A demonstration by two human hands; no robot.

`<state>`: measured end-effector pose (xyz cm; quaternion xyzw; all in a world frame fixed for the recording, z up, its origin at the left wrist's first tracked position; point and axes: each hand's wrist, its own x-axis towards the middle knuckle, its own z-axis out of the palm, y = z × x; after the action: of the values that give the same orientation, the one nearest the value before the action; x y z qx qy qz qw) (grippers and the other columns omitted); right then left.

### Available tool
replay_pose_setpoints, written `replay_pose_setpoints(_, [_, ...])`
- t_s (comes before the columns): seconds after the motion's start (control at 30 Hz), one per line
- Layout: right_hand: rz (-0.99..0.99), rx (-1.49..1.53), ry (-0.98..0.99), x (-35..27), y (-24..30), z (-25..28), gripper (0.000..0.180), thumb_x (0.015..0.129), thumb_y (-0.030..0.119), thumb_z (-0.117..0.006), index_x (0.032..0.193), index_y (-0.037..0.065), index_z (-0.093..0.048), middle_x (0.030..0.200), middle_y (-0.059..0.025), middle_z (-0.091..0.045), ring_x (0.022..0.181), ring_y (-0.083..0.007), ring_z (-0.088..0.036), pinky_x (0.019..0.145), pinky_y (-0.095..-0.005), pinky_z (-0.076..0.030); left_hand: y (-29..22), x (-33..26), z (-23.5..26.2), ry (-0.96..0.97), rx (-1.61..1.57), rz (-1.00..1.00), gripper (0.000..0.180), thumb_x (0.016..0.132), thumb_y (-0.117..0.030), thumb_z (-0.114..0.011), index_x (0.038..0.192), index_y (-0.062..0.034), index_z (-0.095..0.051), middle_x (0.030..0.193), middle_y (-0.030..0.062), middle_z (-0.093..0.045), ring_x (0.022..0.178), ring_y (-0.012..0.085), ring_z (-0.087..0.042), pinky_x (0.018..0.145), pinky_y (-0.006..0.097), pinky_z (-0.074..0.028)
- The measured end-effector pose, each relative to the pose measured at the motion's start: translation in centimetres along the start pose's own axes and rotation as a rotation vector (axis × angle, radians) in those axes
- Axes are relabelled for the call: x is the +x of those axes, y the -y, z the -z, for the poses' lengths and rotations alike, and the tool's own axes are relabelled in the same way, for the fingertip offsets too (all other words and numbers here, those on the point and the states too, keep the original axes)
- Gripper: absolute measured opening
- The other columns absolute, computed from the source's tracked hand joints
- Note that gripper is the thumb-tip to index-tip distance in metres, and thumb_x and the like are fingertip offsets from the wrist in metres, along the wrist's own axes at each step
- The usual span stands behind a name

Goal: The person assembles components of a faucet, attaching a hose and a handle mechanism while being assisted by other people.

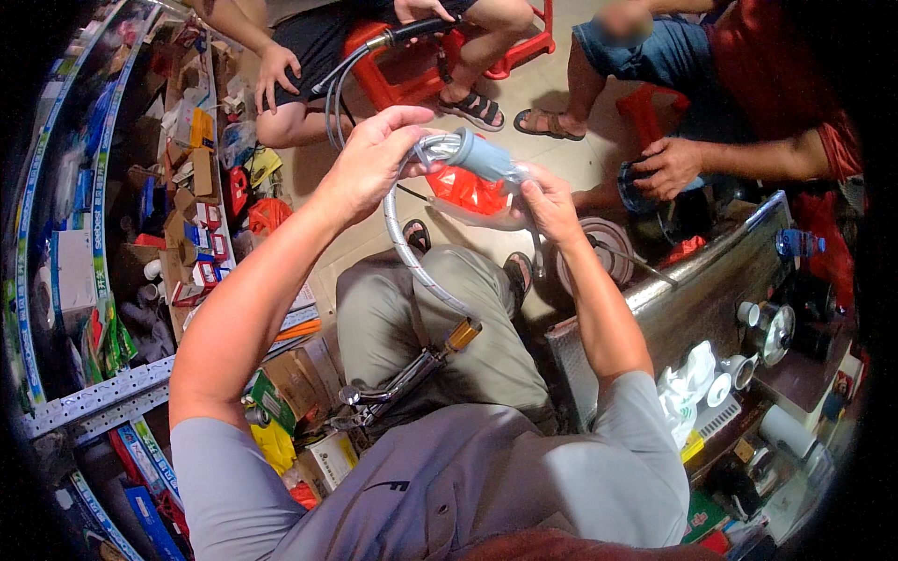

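In front of me, above my knees, my left hand [372,161] is closed round a looped silvery braided hose [404,245]. The loop passes into one end of a grey-blue plastic tube [483,156]. At the tube's other end my right hand [554,204] pinches crumpled clear plastic; its rear fingers are partly hidden. From my left hand the hose curves down to a brass-coloured fitting [462,336]. Beside that fitting, a chrome faucet-like piece [388,397] lies across my lap.
Shelves crowded with small boxes [198,238] line the left. At right stands a metal-edged table [655,297] with a white plastic bag [690,379] and cups. Ahead, two people sit near red stools [393,79]; one holds a black-handled hose [412,33].
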<state>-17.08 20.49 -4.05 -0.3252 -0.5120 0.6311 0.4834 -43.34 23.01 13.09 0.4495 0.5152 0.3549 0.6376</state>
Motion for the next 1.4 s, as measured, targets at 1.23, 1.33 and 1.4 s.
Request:
replay_pose_setpoints(1.23, [0.703, -1.124, -0.194, 3.7, 7.8, -9.0, 0.020, 0.080, 0.013, -0.072, 0.097, 0.004, -0.066, 0.106, -0.0104, -0.069, 0.095, -0.0303, -0.067, 0.086, -0.0412, -0.055, -0.8, -0.4, 0.8, 0.140, -0.024, 0.313, 0.020, 0.102, -0.015, -0.058, 0.088, -0.0011, -0.061, 0.067, 0.0039, -0.062, 0.043, 0.0085, -0.052, 0.038, 0.021, -0.041])
replay_pose_setpoints(1.33, [0.858, -1.120, -0.313, 3.5, 7.5, -7.5, 0.023, 0.079, 0.007, -0.075, 0.101, 0.004, -0.070, 0.112, -0.0114, -0.070, 0.101, -0.0335, -0.067, 0.088, -0.0410, -0.056, -1.1, -0.1, 0.8, 0.064, -0.054, 0.295, 0.019, 0.104, -0.020, -0.057, 0.100, -0.0023, -0.063, 0.069, 0.0010, -0.062, 0.039, 0.0044, -0.048, 0.033, 0.018, -0.037])
replay_pose_setpoints(1.4, [0.899, -1.199, -0.235, 3.1, 7.7, -7.3, 0.026, 0.077, 0.005, -0.077, 0.102, 0.003, -0.070, 0.116, -0.0106, -0.070, 0.107, -0.0340, -0.065, 0.091, -0.0427, -0.054, -1.3, 0.5, 0.4, 0.007, -0.050, 0.319, 0.019, 0.103, -0.019, -0.057, 0.100, -0.0014, -0.064, 0.068, 0.0014, -0.061, 0.037, 0.0042, -0.047, 0.032, 0.019, -0.035])
